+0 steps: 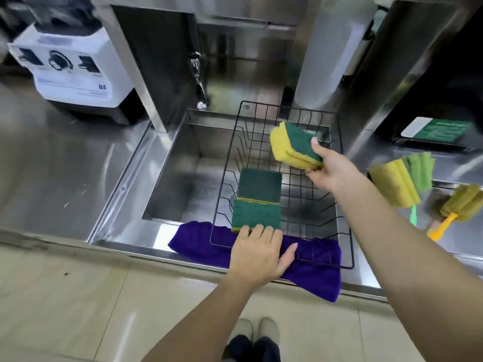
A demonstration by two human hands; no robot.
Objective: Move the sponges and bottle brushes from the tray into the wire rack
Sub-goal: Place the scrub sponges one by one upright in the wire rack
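The wire rack is holding two sponges, the left hand lying flat and unclenched on the nearer one. The right hand is clamping a sponge stack above it. Blurred brushes, probably, are lying to the right.

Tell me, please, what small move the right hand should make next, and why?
Probably lower the sponges in the right hand into the open part of the wire rack and let go: they hang above it, and two sponges already lie at its left.

Both bare arms are extended forward; the left hand is laid flat, fingers spread, while the right hand is closed in a grip.
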